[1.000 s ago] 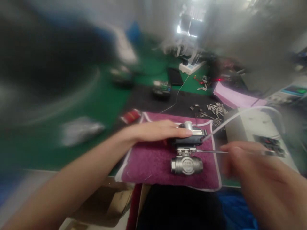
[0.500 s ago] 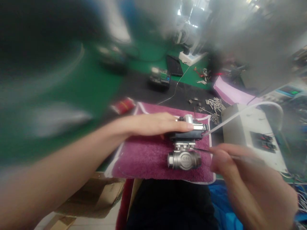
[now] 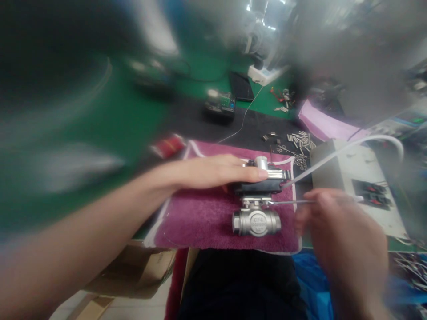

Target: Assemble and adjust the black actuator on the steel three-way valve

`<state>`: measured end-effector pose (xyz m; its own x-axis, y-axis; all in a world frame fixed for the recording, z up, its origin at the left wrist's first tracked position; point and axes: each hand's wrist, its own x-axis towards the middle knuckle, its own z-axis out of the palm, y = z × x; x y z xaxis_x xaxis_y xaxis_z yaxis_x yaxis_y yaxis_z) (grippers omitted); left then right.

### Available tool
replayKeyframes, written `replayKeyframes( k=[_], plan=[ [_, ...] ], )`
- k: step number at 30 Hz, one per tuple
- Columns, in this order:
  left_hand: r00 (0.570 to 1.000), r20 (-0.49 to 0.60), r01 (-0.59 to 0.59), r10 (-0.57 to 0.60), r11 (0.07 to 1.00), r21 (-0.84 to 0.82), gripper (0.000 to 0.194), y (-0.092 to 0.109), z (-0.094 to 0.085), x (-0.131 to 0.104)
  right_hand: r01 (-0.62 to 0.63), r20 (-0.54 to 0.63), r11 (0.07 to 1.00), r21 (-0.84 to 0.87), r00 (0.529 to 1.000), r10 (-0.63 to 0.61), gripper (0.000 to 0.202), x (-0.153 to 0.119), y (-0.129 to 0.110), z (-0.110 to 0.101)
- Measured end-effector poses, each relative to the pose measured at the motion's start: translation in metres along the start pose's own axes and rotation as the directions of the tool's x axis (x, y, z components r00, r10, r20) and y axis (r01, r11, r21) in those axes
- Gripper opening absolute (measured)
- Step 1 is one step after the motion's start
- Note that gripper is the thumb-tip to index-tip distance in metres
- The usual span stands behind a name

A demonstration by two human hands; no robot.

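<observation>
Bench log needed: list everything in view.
Table: one, green, underneath
Mat: one, black, on table
Cloth: one, purple, at front
Valve: one, silver, on cloth
Actuator: one, black-silver, joined to valve
Tube: one, white, from actuator
Thin tool: one, grey, near valve
Pins: many, silver, on mat
Module: one, dark, on mat
Slab: one, black, behind module
Power strip: one, white, beside slab
Box: one, grey, right of cloth
Sheet: one, pink, behind box
Cardboard: uncounted, brown, below table
Sheeting: uncounted, blue, below table
Others: too blurred to count
Lap: one, black, bottom
Left hand: one, on actuator
Right hand: one, holding tool
</observation>
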<state>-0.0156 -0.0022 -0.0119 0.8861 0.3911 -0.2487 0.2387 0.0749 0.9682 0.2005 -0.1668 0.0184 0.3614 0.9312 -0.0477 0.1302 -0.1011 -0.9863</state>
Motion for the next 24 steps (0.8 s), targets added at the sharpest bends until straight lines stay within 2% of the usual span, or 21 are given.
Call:
replayKeyframes(
  k=[2,4,7,10,12,14,17,21,24],
  plan=[
    [1.000,0.005,-0.001,0.001,0.999,-0.037,0.048,-0.001,0.000,0.000,-0.119,0.053,0.967,0.225,0.993,0.110,0.023,0.005,0.016,-0.001],
    [1.000,0.017,0.000,0.002,0.997,-0.076,0.046,-0.002,0.000,0.000,-0.222,0.098,0.903,0.368,0.975,0.200,0.024,0.008,0.032,0.001],
    [1.000,0.027,0.012,-0.010,0.996,-0.084,0.048,-0.001,0.000,-0.001,-0.364,0.176,0.789,0.495,0.931,0.319,0.022,0.010,0.047,0.005],
    [1.000,0.028,0.009,-0.007,0.998,-0.067,0.049,-0.001,0.001,-0.001,-0.421,0.188,0.755,0.503,0.906,0.380,0.019,0.006,0.045,0.002],
    [1.000,0.016,0.002,-0.002,0.999,-0.052,0.053,-0.002,0.001,0.000,-0.348,0.090,0.814,0.465,0.933,0.348,0.017,0.000,0.036,-0.002],
    [1.000,-0.003,0.006,-0.006,1.000,-0.025,0.057,-0.003,0.002,0.000,-0.204,-0.043,0.908,0.366,0.971,0.235,0.019,-0.007,0.026,-0.006],
    [1.000,-0.021,0.021,-0.021,1.000,-0.001,0.062,-0.004,0.002,0.001,-0.043,-0.121,0.990,0.137,0.991,0.060,0.025,-0.015,0.014,-0.007],
    [0.999,-0.030,0.025,-0.024,0.999,0.020,0.060,-0.001,0.000,-0.001,0.064,-0.200,0.978,-0.198,0.974,-0.104,0.028,-0.018,0.002,0.004],
    [0.999,-0.027,0.025,-0.024,0.999,0.031,0.058,0.001,0.000,-0.002,0.100,-0.228,0.960,-0.261,0.960,-0.162,0.022,-0.018,-0.006,0.015]
  ],
)
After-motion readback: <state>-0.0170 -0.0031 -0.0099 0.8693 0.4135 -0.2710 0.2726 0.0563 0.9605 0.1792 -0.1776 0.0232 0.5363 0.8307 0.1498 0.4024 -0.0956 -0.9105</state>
